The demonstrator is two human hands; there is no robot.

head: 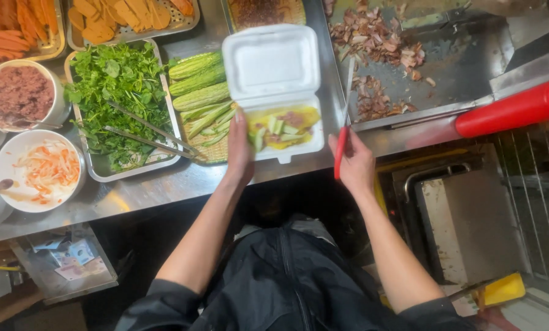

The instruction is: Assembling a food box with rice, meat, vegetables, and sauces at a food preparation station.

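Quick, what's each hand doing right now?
Left hand: open, fingers resting on the foam box edge, holding nothing.
Right hand: closed on a red-handled tool.

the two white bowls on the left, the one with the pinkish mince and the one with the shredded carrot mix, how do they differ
The mince bowl is filled almost to its rim with a pinkish-brown mass; the shredded-carrot bowl holds a thinner, looser scatter of orange and white strips, with bare white showing. The mince bowl sits farther from the person, the shredded-carrot bowl nearer the counter edge. Both are round, white, and beside the greens tray.

Open white foam box [274, 67], food-filled
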